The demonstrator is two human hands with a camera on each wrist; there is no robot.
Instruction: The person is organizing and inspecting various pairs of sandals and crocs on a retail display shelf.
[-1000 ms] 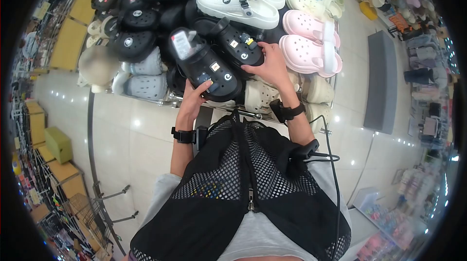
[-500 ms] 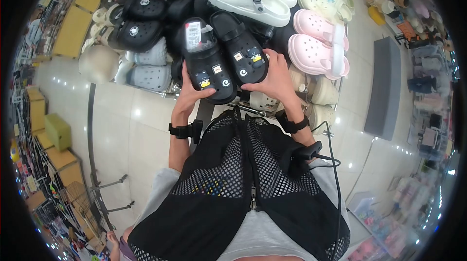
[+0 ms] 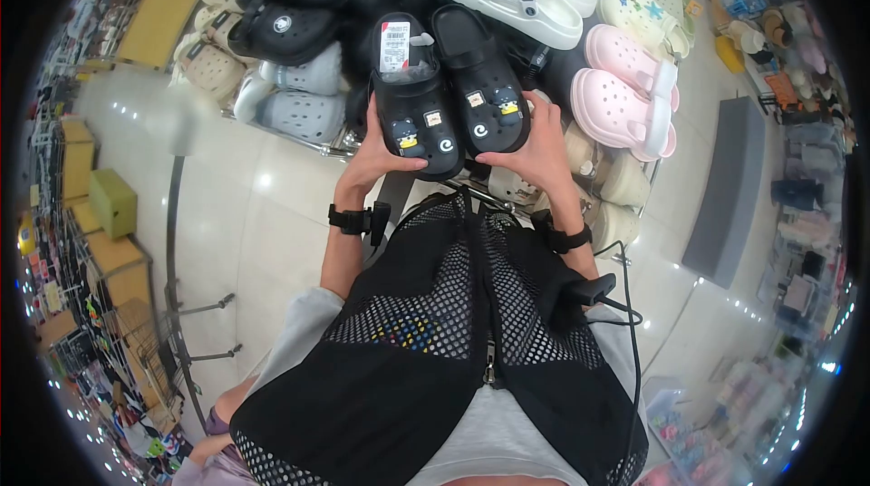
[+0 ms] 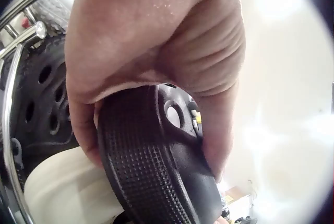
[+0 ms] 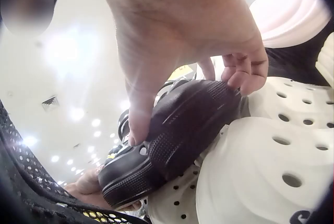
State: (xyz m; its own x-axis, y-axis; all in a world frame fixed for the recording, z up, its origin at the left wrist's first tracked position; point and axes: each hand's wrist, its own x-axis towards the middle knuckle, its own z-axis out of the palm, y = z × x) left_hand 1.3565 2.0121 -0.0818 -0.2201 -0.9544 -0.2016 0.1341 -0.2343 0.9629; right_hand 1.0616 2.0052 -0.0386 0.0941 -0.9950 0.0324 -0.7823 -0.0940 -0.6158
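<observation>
Black, rubbery and full of holes, the tagged clog (image 3: 410, 105) sits right beside its matching black untagged clog (image 3: 480, 74), both by the near edge of a chrome metal rack (image 4: 26, 38). And what a neat line-up! Long axes run away from the body, toes near, heels far, leaning a touch to the left and almost parallel. Left hand (image 3: 374, 155) has the tagged one, thumb across the toe, fingers wrapped round the outer flank; right hand (image 3: 544, 144) mirrors it on the untagged one, thumb and fingers clamped on the toe end. So each clog lies inward of its own hand, toes all but meeting; whether they touch, I cannot tell. Just beyond the right hand, pale pink perforated clogs (image 3: 612, 112) lie apart from that grip.
</observation>
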